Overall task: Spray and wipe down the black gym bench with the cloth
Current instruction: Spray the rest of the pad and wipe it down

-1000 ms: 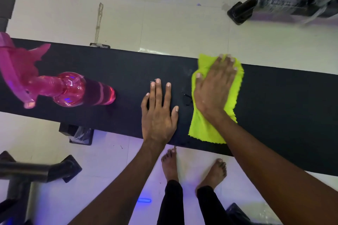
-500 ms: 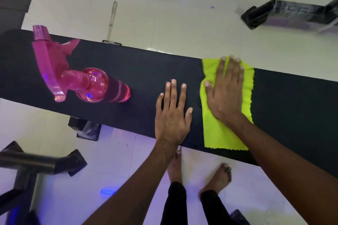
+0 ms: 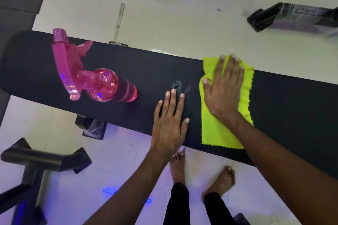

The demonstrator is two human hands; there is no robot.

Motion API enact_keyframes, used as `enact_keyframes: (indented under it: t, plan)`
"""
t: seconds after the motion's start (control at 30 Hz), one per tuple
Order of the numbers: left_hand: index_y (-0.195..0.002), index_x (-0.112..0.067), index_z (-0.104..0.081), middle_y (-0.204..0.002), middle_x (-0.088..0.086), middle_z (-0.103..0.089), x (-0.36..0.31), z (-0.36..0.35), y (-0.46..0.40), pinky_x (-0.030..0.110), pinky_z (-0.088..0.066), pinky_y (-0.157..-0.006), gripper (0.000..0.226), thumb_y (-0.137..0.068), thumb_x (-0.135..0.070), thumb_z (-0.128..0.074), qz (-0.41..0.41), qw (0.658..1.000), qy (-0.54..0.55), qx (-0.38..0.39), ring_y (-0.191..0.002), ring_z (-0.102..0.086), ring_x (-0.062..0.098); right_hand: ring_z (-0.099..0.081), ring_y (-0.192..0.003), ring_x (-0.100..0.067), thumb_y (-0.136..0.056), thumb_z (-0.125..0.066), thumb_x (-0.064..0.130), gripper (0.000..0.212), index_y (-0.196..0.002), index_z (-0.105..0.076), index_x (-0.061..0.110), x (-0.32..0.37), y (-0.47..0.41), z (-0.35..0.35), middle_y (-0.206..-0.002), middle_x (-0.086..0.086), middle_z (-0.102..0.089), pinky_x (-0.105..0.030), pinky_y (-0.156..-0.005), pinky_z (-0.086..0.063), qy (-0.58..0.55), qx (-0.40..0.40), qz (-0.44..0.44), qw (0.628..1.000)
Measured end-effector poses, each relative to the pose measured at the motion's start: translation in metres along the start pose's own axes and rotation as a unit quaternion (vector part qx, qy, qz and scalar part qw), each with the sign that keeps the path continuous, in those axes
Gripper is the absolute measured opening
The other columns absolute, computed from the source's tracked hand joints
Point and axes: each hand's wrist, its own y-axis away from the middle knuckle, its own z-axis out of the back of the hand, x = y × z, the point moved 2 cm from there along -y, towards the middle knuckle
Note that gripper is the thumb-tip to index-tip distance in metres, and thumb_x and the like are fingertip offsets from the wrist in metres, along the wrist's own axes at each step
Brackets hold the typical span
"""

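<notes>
Black bench [image 3: 292,100] running across frame over pale tiled floor [image 3: 182,23]. Right hand [image 3: 224,89] flat, fingers straight and close together, pressing yellow-green cloth [image 3: 217,131] onto bench top right of centre; cloth reaching from far edge to near edge. Left hand [image 3: 170,120] flat on bare bench just left of cloth, fingers spread, holding nothing. Wet smear [image 3: 180,86] beyond left fingertips. Pink spray bottle [image 3: 91,76] standing on left part of bench, well apart from hands. Bare feet [image 3: 222,179] on floor below.

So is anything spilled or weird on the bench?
Yes. Small wet blotches sit on the black gym bench, between the left hand and the yellow-green cloth, not yet wiped.
</notes>
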Motion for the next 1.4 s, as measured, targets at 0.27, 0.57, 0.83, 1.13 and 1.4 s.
enact_keyframes:
  t: [0.27,0.57,0.83,1.13,1.4]
  plan:
    - [-0.167,-0.013,-0.006,-0.176,0.011,-0.001,0.023,0.006,0.021,0.049,-0.017,-0.13,0.074,-0.105,-0.051,-0.026,0.018,0.999,-0.036,0.031,-0.163,0.0,0.026,-0.003,-0.166,-0.029,-0.106,-0.023,0.055,0.077,-0.169,-0.007,0.013,-0.037,0.086,-0.004,-0.178,-0.011,-0.003,-0.055,-0.133,-0.012,-0.007,0.032,0.166,0.986]
    - [-0.166,-0.011,-0.007,-0.175,0.014,-0.004,0.022,-0.005,0.02,0.051,-0.013,-0.129,0.073,-0.107,-0.05,-0.024,0.018,0.998,-0.054,0.012,-0.163,-0.004,0.03,-0.005,-0.163,-0.045,-0.105,-0.028,0.054,0.083,-0.166,-0.007,0.002,0.016,0.015,-0.003,-0.174,-0.028,-0.006,-0.061,-0.132,-0.008,-0.009,0.001,-0.046,0.999]
    - [-0.166,-0.011,-0.003,-0.175,0.013,0.002,0.023,0.0,0.02,0.05,-0.012,-0.13,0.074,-0.106,-0.052,-0.016,0.015,0.998,-0.053,0.035,-0.163,0.001,0.029,-0.006,-0.165,-0.031,-0.106,-0.027,0.048,0.075,-0.168,-0.011,0.009,-0.078,0.122,0.001,-0.177,-0.013,-0.01,-0.055,-0.133,-0.011,-0.019,0.01,0.06,0.998]
    - [-0.166,-0.01,-0.006,-0.175,0.014,-0.001,0.018,0.001,0.02,0.05,-0.013,-0.13,0.073,-0.105,-0.05,-0.016,0.029,0.997,-0.067,0.028,-0.163,-0.002,0.029,-0.009,-0.162,-0.044,-0.105,-0.029,0.048,0.079,-0.165,-0.013,0.0,-0.015,0.099,-0.004,-0.173,-0.028,-0.011,-0.059,-0.132,-0.008,-0.032,-0.02,-0.145,0.989]
    - [-0.166,-0.011,0.001,-0.175,0.012,0.006,0.013,0.008,0.021,0.05,-0.01,-0.131,0.074,-0.104,-0.05,-0.008,0.044,0.995,-0.071,0.053,-0.163,0.004,0.029,-0.007,-0.165,-0.032,-0.109,-0.024,0.047,0.073,-0.168,-0.01,0.006,-0.122,0.165,0.003,-0.176,-0.017,-0.01,-0.056,-0.132,-0.014,-0.029,0.014,0.013,0.999]
